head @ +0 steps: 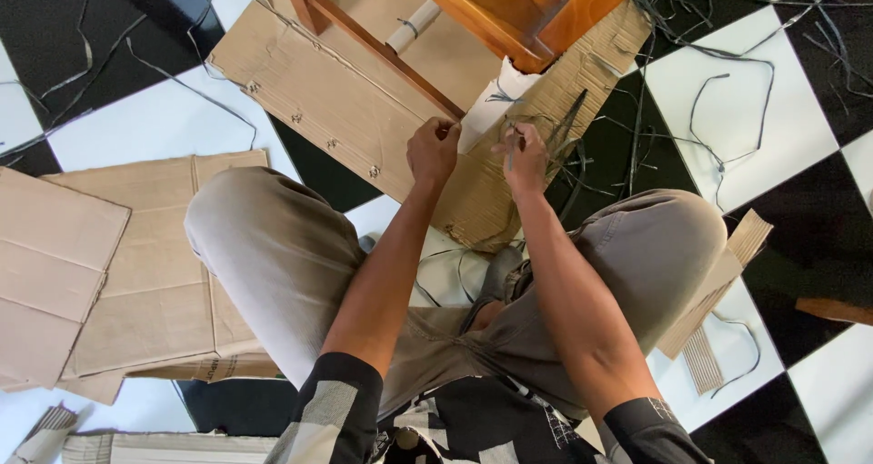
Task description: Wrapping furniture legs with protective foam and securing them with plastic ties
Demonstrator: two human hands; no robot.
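Person sits cross-legged on black-and-white tiled floor (764,100), both hands up front at a wooden chair leg (382,50) wrapped w/ cardboard (318,91). Left hand (433,150) closed, fingertips pinched on the edge of a white paper piece (491,105) right beside the leg. Right hand (526,159) closed around a thin dark strap end (511,146), strap running off toward a tangle of dark strips (582,146) on the cardboard. What exactly sits under the right fingers – can't tell, too small. More flat cardboard sheets (118,264) lie left of the knee, well apart; loose strips scattered over tiles. Judgement on doing this well: keep left pinch firm so paper stays flat vs. leg, pull strap snug w/ right hand, not jerky, since cardboard edge near the staples looks easy to tear; keep strap untwisted, clear of the loose tangle
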